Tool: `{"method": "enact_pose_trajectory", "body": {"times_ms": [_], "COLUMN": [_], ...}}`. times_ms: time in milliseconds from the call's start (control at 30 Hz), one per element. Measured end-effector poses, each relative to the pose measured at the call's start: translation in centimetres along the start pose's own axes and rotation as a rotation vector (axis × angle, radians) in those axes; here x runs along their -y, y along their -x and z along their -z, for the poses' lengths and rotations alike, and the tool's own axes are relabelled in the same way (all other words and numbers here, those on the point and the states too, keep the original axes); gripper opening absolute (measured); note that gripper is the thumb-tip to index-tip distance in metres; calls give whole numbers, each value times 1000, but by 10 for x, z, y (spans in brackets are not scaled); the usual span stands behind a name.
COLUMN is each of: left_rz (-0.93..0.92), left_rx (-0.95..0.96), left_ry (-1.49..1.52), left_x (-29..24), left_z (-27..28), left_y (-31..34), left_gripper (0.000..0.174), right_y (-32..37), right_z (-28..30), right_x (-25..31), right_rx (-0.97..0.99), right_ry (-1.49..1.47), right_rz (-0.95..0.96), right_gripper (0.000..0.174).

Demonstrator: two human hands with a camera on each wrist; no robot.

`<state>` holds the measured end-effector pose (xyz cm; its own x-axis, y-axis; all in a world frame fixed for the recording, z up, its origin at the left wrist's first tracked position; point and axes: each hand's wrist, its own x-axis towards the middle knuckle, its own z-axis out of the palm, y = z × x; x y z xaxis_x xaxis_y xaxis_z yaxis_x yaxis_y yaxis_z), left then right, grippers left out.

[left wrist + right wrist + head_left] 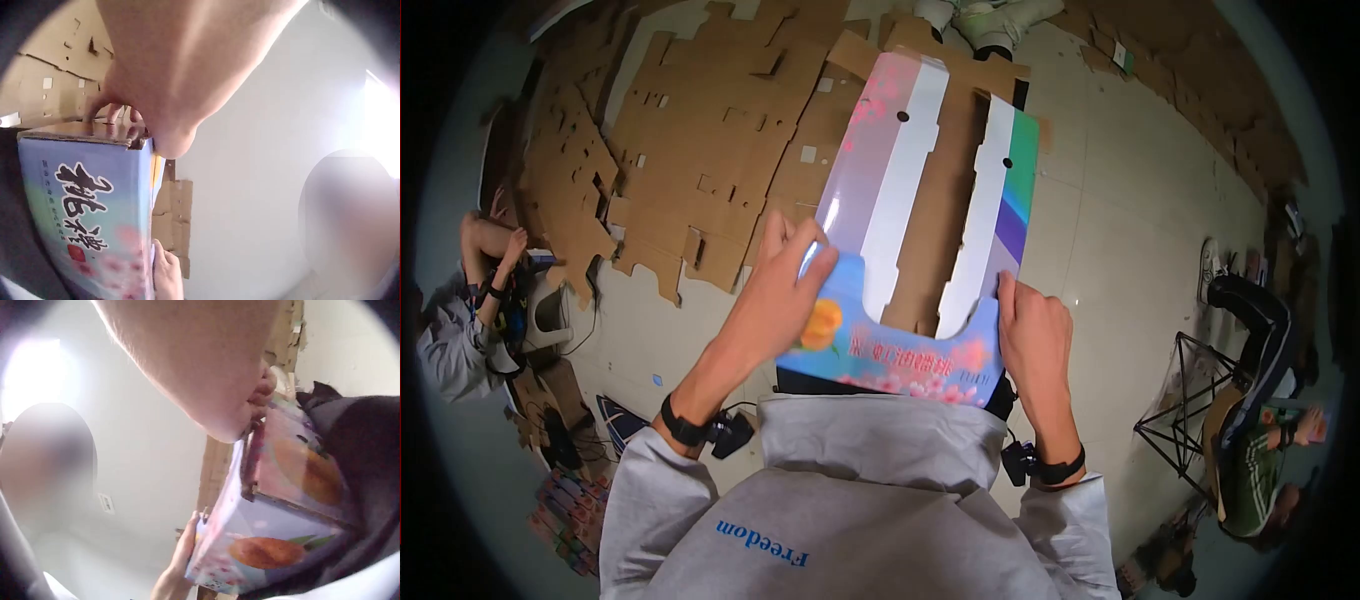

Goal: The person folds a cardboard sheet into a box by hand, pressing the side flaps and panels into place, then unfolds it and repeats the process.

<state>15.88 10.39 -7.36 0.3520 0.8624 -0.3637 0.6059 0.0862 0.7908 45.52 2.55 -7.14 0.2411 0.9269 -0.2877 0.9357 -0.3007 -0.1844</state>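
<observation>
A printed cardboard fruit box lies across the person's lap, its near end against the body. Two white-edged top flaps run away from the body, with a long gap of brown cardboard between them. My left hand grips the left side near the front corner, thumb on top and fingers curled over the edge. On the opposite side, my right hand holds the edge, its thumb lying along the top. Peach-coloured fruit and pink blossoms show on the box wall in the right wrist view. Lettering covers the wall in the left wrist view.
Flattened brown cardboard sheets cover the floor at front left. To the right stands a black wire frame beside a seated person. Another person sits at far left, near stacked printed boxes. Shoes show at the top.
</observation>
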Motion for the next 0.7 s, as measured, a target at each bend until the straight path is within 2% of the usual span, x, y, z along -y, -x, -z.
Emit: {"method": "enact_pose_trajectory", "body": {"times_ms": [67,167,267,300,367,433,467,500,533,600,700], "left_rz": [21,-14,133,142,155,-32,-188,-332,-484,-744,-690], "left_rx": [15,-53,-139,-109,-47,-170,-239,-204,-191,40,383], "left_ry": [-9,38,365,423,541,96,-234,-411,-582,-605,-723], "left_x": [-2,24,46,46,44,30,20,9,-1,-14,-14], "left_z": [-5,-16,-26,-23,-20,-19,-14,-8,-3,5,-12], "left_y": [19,30,12,6,-4,-6,-5,-9,-12,-22,-29], "left_gripper": [23,28,41,45,54,52,48,45,42,35,37], "right_y": [12,7,-7,-12,-16,-20,-28,-34,-40,-46,-36], "right_z": [8,1,0,1,-6,-11,-13,-13,-12,-9,-27], "right_x": [4,8,26,33,33,30,29,29,29,30,34], "right_rx": [14,-4,53,81,-127,-290,-353,-417,-298,-41,287], "right_ry": [41,65,91,101,83,18,-37,-90,-141,-243,-128], "right_rz": [-23,-4,-66,-97,52,218,314,408,567,886,907], "right_gripper": [49,44,31,28,26,28,28,28,28,28,26]}}
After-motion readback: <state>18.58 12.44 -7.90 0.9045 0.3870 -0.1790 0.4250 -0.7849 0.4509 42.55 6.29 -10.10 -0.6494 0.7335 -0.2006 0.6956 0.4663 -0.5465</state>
